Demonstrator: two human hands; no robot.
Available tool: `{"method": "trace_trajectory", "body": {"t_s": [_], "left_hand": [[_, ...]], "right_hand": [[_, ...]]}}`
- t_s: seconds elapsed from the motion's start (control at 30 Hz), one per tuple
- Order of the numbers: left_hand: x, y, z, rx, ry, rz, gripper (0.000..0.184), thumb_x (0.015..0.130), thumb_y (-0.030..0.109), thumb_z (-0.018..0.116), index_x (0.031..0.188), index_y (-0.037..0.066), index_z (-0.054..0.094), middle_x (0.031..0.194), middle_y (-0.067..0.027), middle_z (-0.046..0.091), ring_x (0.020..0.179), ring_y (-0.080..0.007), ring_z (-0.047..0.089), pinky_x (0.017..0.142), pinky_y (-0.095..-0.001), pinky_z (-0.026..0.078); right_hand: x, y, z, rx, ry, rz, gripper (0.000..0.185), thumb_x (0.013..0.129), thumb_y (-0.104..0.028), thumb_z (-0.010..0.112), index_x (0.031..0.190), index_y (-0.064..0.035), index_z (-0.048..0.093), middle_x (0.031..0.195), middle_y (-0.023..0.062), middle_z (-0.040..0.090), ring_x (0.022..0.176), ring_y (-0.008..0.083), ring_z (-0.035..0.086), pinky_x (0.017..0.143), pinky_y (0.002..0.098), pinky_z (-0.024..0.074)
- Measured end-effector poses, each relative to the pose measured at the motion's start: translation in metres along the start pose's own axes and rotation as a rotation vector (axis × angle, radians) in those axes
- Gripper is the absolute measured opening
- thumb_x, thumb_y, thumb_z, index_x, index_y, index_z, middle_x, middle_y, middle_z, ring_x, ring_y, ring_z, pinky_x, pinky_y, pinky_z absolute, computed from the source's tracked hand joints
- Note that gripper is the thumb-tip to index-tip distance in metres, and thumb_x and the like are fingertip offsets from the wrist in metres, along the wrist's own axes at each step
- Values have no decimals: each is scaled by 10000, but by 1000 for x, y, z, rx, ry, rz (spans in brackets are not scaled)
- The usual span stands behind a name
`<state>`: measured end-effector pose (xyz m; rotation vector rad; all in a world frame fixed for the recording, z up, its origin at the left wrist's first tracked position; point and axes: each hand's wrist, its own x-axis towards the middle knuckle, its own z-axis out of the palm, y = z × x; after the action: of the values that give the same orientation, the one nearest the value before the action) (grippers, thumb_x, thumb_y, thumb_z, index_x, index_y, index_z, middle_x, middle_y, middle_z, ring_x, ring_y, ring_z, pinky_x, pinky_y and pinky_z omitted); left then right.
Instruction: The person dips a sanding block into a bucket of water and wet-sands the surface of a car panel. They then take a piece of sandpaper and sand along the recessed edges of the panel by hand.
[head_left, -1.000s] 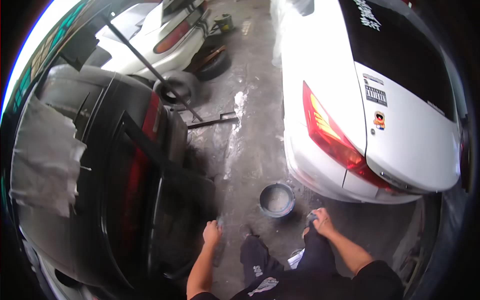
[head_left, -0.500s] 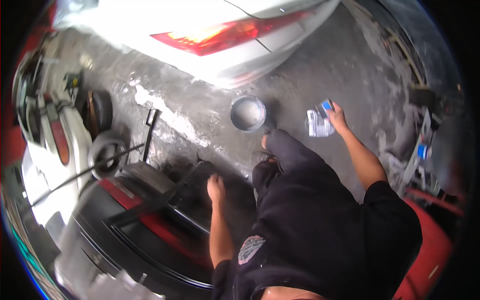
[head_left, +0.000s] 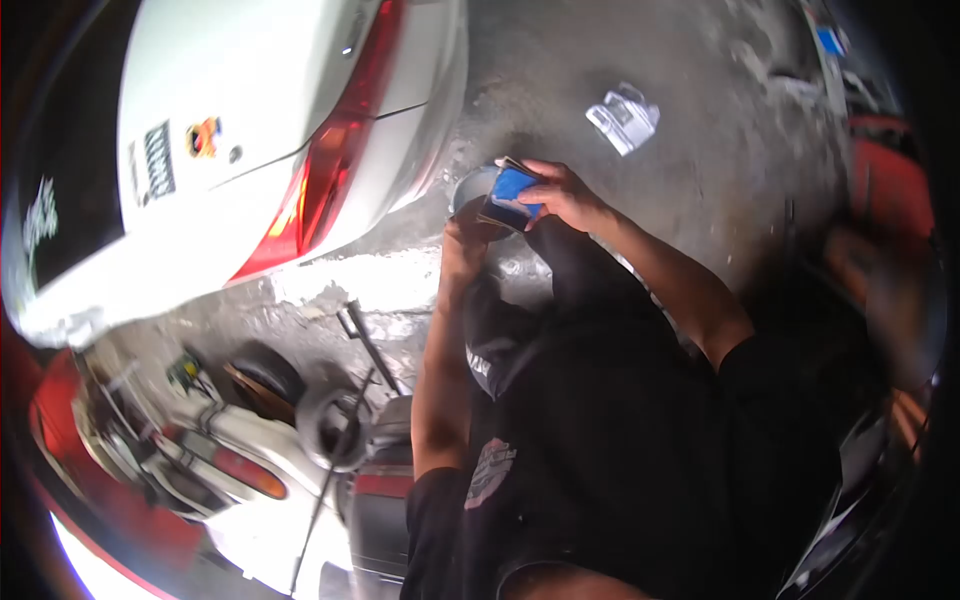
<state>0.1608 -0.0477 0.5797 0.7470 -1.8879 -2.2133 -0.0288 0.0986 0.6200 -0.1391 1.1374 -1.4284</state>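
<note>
In the head view, the right hand (head_left: 562, 195) pinches a dark-edged blue pad (head_left: 513, 187), which partly hides the bucket (head_left: 461, 190) on the floor (head_left: 700, 150). The left hand (head_left: 467, 242) is at the pad's lower-left corner; its grip, largely hidden, I cannot tell.

The left hand (head_left: 467, 240), half a second ago empty above the dark car (head_left: 380, 520), is now at the edge of the blue pad (head_left: 513, 184). The right hand (head_left: 563, 197) now holds that pad over the bucket (head_left: 466, 188), partly covering it, and is away from the white paper (head_left: 625, 118). The view has turned, putting the white car (head_left: 250, 90) at upper left.
</note>
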Motion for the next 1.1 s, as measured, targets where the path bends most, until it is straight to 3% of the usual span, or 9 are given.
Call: {"method": "trace_trajectory", "body": {"t_s": [0.17, 0.23, 0.37, 0.43, 0.63, 0.7, 0.87, 0.97, 1.1], "left_hand": [[31, -69, -33, 440, -155, -182, 320, 975, 157, 715, 1246, -11, 696, 1077, -158, 783, 1025, -231, 752, 909, -372, 570], [25, -121, -60, 633, -190, -35, 296, 965, 107, 690, 1245, 11, 698, 1189, -196, 748, 1062, -333, 745, 909, -402, 577], [-22, -184, -123, 795, -536, 73, 285, 931, 97, 692, 1209, 37, 695, 1154, -206, 708, 1085, -417, 680, 941, -466, 553], [-59, -201, -158, 785, -627, 112, 281, 935, 79, 676, 1213, 38, 687, 1140, -202, 696, 1056, -431, 675, 926, -482, 549], [-112, -240, -220, 901, -739, -142, 251, 936, 17, 593, 1166, 33, 694, 1155, -197, 677, 1050, -427, 671, 881, -510, 554], [-118, -274, -227, 967, -770, -175, 261, 929, -4, 565, 1153, 30, 695, 1159, -196, 676, 1048, -426, 671, 873, -515, 555], [-190, -385, -252, 1039, -894, -345, 381, 841, -42, 527, 1179, 30, 687, 1169, -211, 672, 1106, -441, 641, 948, -529, 519], [-223, -433, -265, 1054, -985, -520, 403, 836, -39, 529, 1214, -1, 662, 1190, -248, 654, 1129, -458, 624, 980, -525, 506], [-261, -417, -307, 991, -761, -650, 386, 869, -5, 518, 1239, -46, 621, 1161, -268, 630, 1108, -472, 613, 967, -531, 489]], "right_hand": [[17, 68, -28, 109, 395, -191, 501, 937, -100, 708, 1414, -9, 588, 1214, 140, 674, 1051, 269, 714, 730, 401, 670], [14, 139, -61, -541, 619, -621, 500, 952, -144, 721, 1416, -10, 591, 1209, 161, 681, 1027, 254, 721, 751, 365, 642], [4, 216, 3, -351, 931, -568, 514, 967, -190, 723, 1430, -18, 583, 1150, 160, 705, 1004, 248, 732, 797, 333, 599], [22, 259, 55, -227, 1051, -101, 522, 978, -201, 702, 1444, -9, 564, 1152, 198, 722, 1042, 265, 740, 867, 344, 569], [58, 434, 161, -493, 1169, -63, 546, 1003, -152, 664, 1503, -9, 497, 1376, 289, 636, 1241, 445, 655, 1015, 449, 543], [82, 497, 156, -928, 1156, -210, 524, 1038, -199, 579, 1487, 46, 468, 1399, 297, 605, 1187, 480, 651, 961, 443, 563], [150, 582, 138, -510, 1177, -81, 558, 1005, -129, 586, 1540, -72, 435, 1115, 223, 677, 920, 430, 698, 773, 493, 589], [206, 624, 122, -395, 1315, -181, 557, 1002, -81, 594, 1539, -76, 443, 1113, 210, 672, 904, 425, 697, 770, 488, 583], [242, 660, 148, -127, 1295, -77, 562, 1000, -21, 615, 1538, -27, 451, 1194, 269, 661, 1031, 465, 689, 861, 477, 563]]}}
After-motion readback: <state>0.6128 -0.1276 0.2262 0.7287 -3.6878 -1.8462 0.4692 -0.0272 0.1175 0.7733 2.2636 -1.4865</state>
